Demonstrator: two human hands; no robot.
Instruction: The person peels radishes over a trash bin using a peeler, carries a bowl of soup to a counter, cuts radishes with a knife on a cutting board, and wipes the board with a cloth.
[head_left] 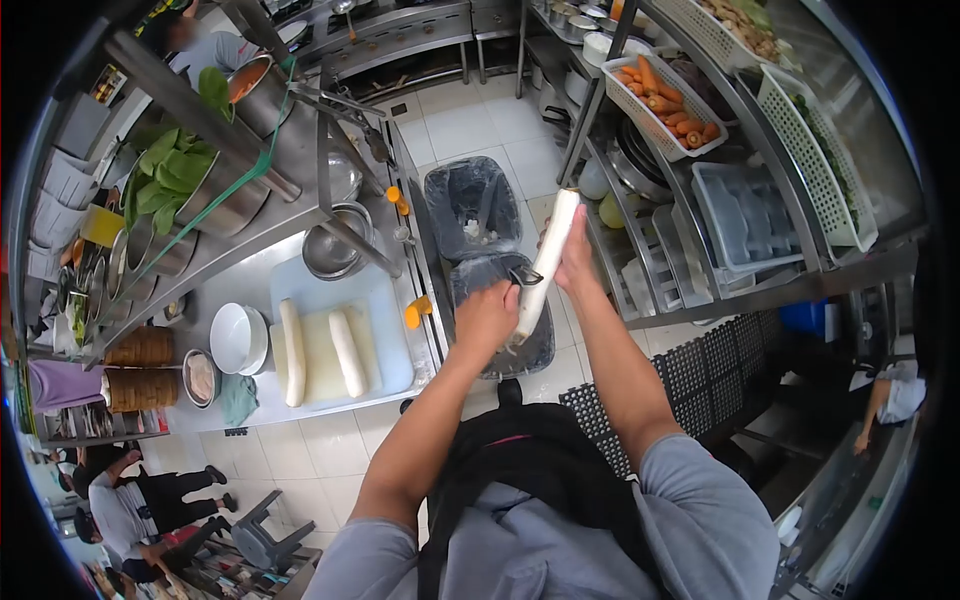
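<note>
Grey shirt (515,550) lay nearest, while above a black bin (543,352) the left hand (485,318) was closed round a peeler (524,276) and the right hand (576,255) clasped a white radish (547,262) that risked slipping in if slick

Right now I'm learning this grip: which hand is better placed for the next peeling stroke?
Probably the left hand: it holds the peeler at the white radish, while the right hand supports the radish's upper part.
</note>
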